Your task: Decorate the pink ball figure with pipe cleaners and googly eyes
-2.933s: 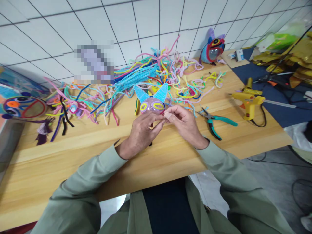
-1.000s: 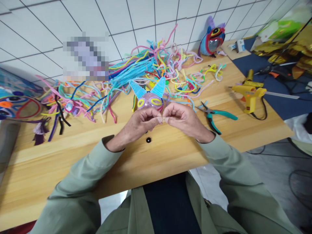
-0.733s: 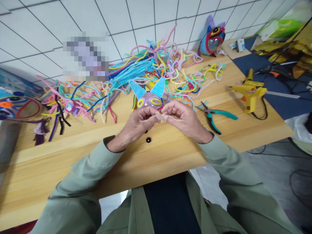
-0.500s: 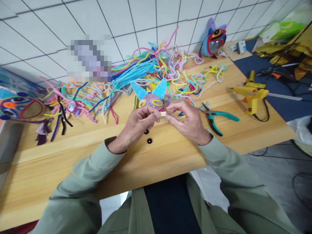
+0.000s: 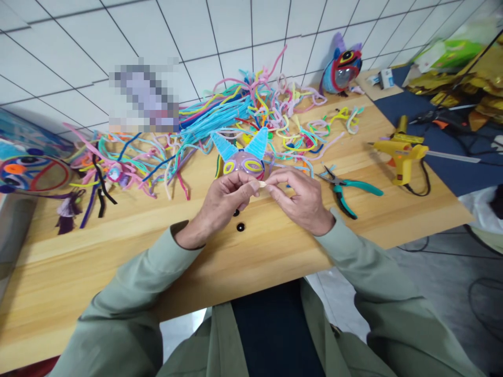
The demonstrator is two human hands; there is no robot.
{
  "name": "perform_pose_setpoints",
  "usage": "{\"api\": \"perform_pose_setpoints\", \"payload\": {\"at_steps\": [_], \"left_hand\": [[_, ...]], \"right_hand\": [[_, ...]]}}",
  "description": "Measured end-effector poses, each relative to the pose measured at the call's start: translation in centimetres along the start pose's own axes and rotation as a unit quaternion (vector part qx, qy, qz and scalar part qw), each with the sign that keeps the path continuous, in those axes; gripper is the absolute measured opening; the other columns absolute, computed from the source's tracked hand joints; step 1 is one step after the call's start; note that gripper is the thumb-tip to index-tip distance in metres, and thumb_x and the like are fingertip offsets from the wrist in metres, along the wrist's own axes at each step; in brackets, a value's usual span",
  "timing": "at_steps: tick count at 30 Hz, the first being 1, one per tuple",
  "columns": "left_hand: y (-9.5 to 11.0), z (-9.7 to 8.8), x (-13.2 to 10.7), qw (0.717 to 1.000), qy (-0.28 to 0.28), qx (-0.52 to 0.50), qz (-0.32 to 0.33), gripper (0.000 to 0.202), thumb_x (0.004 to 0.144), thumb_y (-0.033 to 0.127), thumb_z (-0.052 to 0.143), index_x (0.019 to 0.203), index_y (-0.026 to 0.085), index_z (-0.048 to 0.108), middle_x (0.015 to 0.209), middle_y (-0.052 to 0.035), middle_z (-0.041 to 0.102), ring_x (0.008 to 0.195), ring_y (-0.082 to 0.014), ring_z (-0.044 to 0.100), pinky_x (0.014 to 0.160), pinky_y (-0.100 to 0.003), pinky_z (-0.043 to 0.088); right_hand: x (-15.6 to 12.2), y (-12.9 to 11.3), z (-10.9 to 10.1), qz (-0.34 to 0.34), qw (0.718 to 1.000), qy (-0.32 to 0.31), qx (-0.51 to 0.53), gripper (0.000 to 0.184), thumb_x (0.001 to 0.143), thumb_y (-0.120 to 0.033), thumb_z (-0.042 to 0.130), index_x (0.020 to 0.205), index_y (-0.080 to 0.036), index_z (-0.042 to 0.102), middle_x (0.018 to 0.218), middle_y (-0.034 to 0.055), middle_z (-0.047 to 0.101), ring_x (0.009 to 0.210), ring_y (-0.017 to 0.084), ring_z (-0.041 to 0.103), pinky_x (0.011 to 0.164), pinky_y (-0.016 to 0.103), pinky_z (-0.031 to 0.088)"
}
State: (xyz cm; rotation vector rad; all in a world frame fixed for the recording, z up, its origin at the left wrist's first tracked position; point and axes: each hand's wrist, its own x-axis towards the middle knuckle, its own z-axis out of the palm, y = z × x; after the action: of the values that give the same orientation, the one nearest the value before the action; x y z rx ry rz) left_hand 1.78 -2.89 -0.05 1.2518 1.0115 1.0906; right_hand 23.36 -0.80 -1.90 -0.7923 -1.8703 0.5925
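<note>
Thumb and fingers of my left hand [image 5: 228, 201] pinch a small cream-coloured piece [image 5: 262, 184], too small to make out its kind. My right hand [image 5: 302, 200] pinches the piece's other end, so the fingertips of both hands nearly meet. Just behind them sits a purple animal head [image 5: 244, 159] with blue pointed ears and yellow-ringed eyes; my fingers hide its lower part. Below my left hand, a black round disc [image 5: 240, 227] with a pale centre lies on the wooden table [image 5: 157, 272]; another is partly covered by the hand.
Teal-handled pliers [image 5: 348, 191] lie right of my right hand, and a yellow glue gun [image 5: 403, 157] beyond them. Pipe cleaners [image 5: 220, 118] are heaped along the tiled wall. Colourful decorated pieces stand at the back right [image 5: 341, 70] and far left [image 5: 35, 173].
My right fingertips have moved slightly left, closing in on the cream piece, and less of it shows now. My left hand has barely moved.
</note>
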Motion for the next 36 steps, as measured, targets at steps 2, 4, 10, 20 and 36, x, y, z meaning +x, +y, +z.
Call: {"api": "perform_pose_setpoints", "payload": {"at_steps": [2,4,10,20,36], "left_hand": [[-0.1,0.2,-0.1,1.0,0.002,-0.002,0.01,0.034,0.092,0.049,0.094,0.087,0.022,0.075,0.066,0.004,0.062,0.049,-0.0069,0.042,0.045,-0.023,0.036],[-0.1,0.5,-0.2,1.0,0.012,0.005,0.027,0.035,0.093,0.051,0.094,0.088,0.022,0.075,0.065,0.0047,0.06,0.049,-0.0067,0.042,0.045,-0.023,0.036],[0.5,0.8,-0.4,0.996,0.029,0.036,0.074,0.026,0.094,0.043,0.09,0.092,0.022,0.076,0.069,0.005,0.061,0.055,-0.0078,0.046,0.051,-0.022,0.043],[-0.2,0.7,-0.1,0.997,0.075,-0.005,0.0,0.02,0.087,0.036,0.085,0.082,0.022,0.071,0.062,0.0059,0.057,0.049,-0.0072,0.042,0.047,-0.022,0.034],[0.5,0.6,-0.3,0.998,0.026,0.059,-0.004,0.016,0.088,0.028,0.075,0.075,0.021,0.07,0.071,0.0026,0.063,0.056,-0.0087,0.042,0.052,-0.026,0.034]], "right_hand": [[-0.1,-0.1,0.1,-0.008,1.0,0.01,-0.009,0.011,0.108,-0.028,0.072,0.099,-0.03,0.078,0.102,0.0036,0.086,0.097,0.024,0.08,0.093,0.042,0.065],[-0.3,-0.1,0.3,-0.015,1.0,0.017,-0.015,0.011,0.11,-0.027,0.072,0.1,-0.03,0.077,0.102,0.003,0.086,0.096,0.022,0.08,0.092,0.04,0.066],[-0.3,0.3,0.4,-0.058,0.998,0.018,-0.032,0.009,0.111,-0.025,0.07,0.106,-0.029,0.076,0.105,0.003,0.086,0.1,0.021,0.081,0.093,0.038,0.067],[-0.5,0.8,1.4,0.097,0.983,0.022,0.154,0.015,0.108,-0.04,0.079,0.114,-0.029,0.071,0.105,-0.0005,0.083,0.09,0.017,0.081,0.082,0.033,0.067],[-0.3,1.4,-0.2,-0.096,0.987,-0.06,-0.113,0.013,0.115,-0.022,0.06,0.111,-0.027,0.071,0.11,0.0069,0.081,0.104,0.025,0.076,0.09,0.042,0.061]]}}
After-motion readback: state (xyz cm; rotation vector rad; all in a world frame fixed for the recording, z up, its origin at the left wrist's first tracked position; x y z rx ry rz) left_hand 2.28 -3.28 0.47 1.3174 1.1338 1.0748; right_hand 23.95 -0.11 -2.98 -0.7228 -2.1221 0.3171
